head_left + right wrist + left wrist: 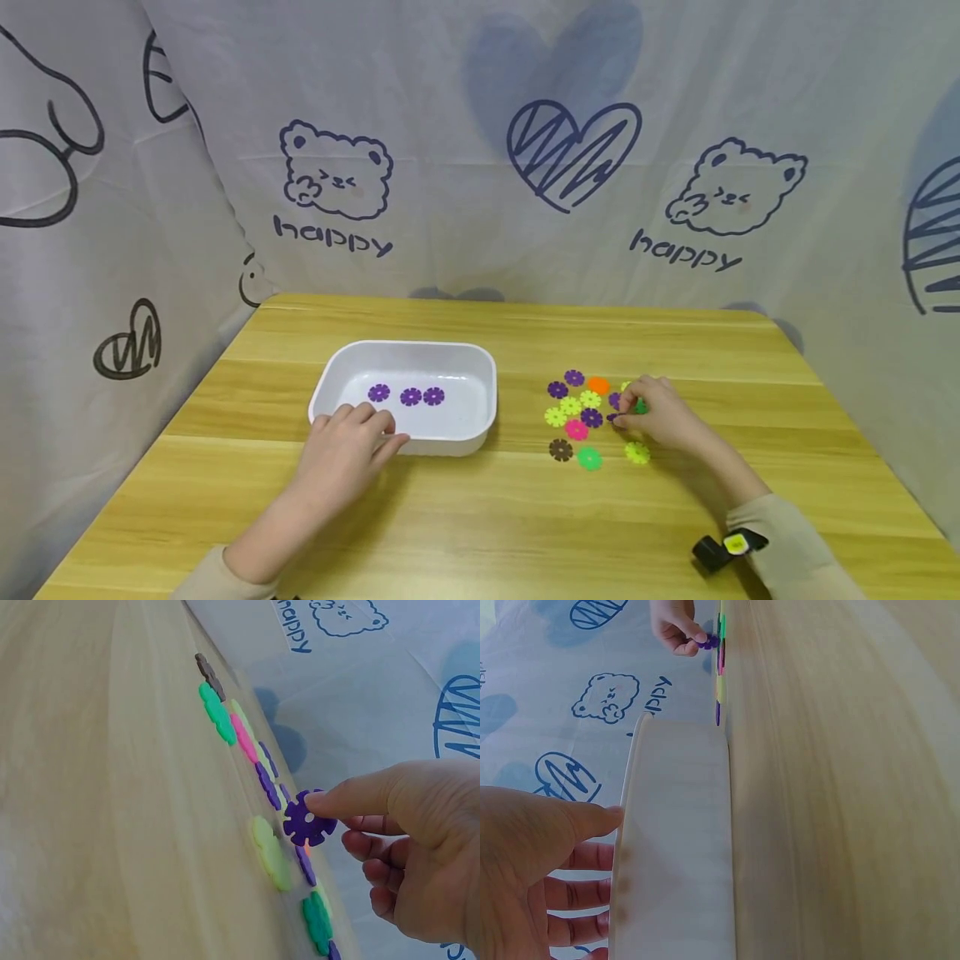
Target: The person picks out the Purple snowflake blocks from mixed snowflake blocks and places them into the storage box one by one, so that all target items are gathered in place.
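A purple notched plastic disc is pinched between thumb and fingers of my right hand, just above the loose discs. My left hand holds the near rim of a white plastic tray, its thumb outside and fingers over the edge. Inside that tray lie a purple disc at the left and two more purple discs side by side. Around my right hand are spread an orange disc, a pink disc and several purple and yellow ones. Part of a green disc hides behind the right hand.
Nearest the table's front are a brown disc, a light green disc and a yellow disc. The wooden table meets a printed white curtain at its back. A black strap with a camera circles the right wrist.
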Available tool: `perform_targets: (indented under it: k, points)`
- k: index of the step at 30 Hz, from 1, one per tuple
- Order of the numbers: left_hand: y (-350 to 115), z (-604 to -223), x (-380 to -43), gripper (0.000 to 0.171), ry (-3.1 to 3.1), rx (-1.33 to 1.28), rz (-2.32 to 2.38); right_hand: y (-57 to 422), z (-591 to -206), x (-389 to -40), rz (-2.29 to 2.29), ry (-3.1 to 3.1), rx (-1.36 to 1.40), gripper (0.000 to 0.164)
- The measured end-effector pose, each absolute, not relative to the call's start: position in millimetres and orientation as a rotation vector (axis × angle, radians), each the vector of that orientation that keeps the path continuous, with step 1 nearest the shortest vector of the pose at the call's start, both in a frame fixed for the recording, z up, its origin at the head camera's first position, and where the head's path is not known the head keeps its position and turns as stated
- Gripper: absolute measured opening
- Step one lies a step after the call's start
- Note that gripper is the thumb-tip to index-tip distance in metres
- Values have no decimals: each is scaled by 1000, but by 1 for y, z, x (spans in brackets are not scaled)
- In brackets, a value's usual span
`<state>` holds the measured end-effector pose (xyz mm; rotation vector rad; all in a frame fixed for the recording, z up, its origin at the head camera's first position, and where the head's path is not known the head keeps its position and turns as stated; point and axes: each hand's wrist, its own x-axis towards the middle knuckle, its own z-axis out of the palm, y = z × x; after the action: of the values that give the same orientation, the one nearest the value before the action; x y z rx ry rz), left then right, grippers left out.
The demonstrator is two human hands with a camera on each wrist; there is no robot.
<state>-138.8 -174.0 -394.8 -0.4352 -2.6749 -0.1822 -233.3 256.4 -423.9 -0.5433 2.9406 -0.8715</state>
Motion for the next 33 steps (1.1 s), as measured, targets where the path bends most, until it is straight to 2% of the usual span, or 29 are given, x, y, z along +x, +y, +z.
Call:
perform_targets:
  k: [12,24,33]
  points:
    - [-175,-393,-137,21,-2687,-433,-174,227,-404,-234,-906,2968,-648,18]
    - [-173,-393,-137,21,-2688,-428,-173,179,-379,-241,-920,2963,-866,19]
    - [-173,-393,-137,21,-2684,-429,-174,142,-374,-251,-1011,2949,-973,18]
